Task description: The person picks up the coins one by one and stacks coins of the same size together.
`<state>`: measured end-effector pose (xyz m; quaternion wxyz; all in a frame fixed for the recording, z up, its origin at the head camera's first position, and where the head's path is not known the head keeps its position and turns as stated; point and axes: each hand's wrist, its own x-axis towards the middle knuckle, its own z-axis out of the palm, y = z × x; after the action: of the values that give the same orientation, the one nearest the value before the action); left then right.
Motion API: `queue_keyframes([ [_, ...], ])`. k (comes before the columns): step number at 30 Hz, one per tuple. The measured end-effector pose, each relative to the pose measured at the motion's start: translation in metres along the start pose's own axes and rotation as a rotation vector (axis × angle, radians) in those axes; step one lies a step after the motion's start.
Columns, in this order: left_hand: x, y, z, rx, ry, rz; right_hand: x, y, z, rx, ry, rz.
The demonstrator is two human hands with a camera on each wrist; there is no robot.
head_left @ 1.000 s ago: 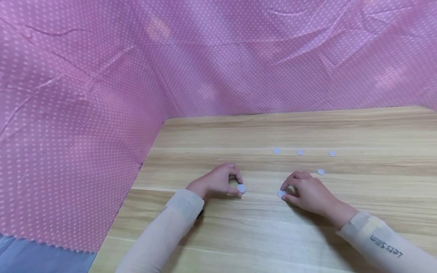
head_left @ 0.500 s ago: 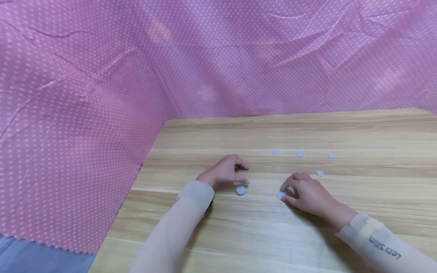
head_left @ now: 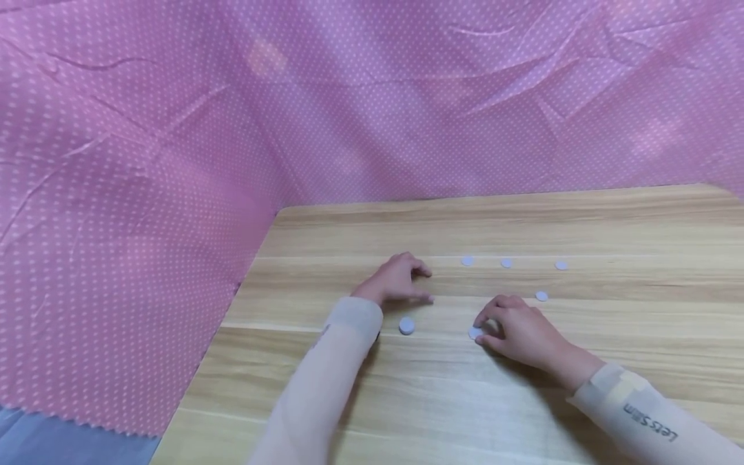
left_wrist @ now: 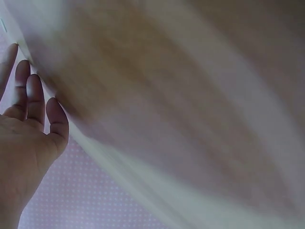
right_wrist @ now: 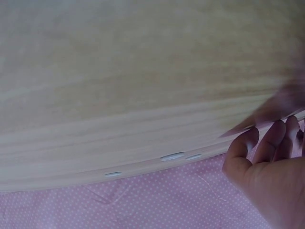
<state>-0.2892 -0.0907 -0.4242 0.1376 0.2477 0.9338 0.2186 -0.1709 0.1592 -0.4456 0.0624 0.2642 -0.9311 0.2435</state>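
Note:
In the head view a thick white round piece, which looks like stacked discs (head_left: 406, 325), stands on the wooden table (head_left: 430, 400). My left hand (head_left: 396, 278) hovers beyond it, thumb and fingers apart with nothing between them. Farther right, my right hand (head_left: 523, 332) pinches a white disc (head_left: 474, 332) at the table surface between thumb and fingertips. The left wrist view shows the left hand (left_wrist: 28, 129) with loosely bent fingers. In the right wrist view, the curled right hand (right_wrist: 271, 167) hides its disc.
Toward the back lie three flat white discs, a left one (head_left: 467, 261), a middle one (head_left: 507, 263) and a right one (head_left: 560, 265). Another disc (head_left: 542, 296) lies just beyond the right hand. Pink dotted cloth (head_left: 372, 116) hangs along the table's back and left edges.
My left hand has let go of the white round piece and moved away from it, forward and to the right. The right hand has stayed at its disc.

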Motion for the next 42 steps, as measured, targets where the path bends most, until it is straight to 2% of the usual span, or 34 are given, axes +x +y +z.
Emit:
queue_keyframes([
  [5,0.016,0.007,0.003,0.01,0.001,0.025,0.0,0.0,-0.002,0.004,-0.012,0.01],
  [13,0.036,0.019,0.004,-0.004,-0.022,-0.011,0.001,0.001,-0.002,0.005,-0.025,0.017],
  [21,0.055,0.027,0.005,0.009,-0.03,0.025,0.001,0.002,-0.002,0.014,-0.02,0.01],
  [26,0.063,0.031,0.007,0.007,-0.034,0.029,0.002,0.004,0.0,0.015,-0.019,0.004],
  [33,0.073,0.038,0.009,0.052,-0.04,0.06,0.002,0.005,-0.001,0.004,-0.024,0.011],
  [37,0.076,0.044,0.01,0.075,-0.052,0.079,0.001,0.005,-0.003,0.01,-0.018,0.006],
  [42,0.078,0.047,0.01,0.061,-0.051,0.084,0.001,0.004,-0.005,0.021,-0.024,0.004],
])
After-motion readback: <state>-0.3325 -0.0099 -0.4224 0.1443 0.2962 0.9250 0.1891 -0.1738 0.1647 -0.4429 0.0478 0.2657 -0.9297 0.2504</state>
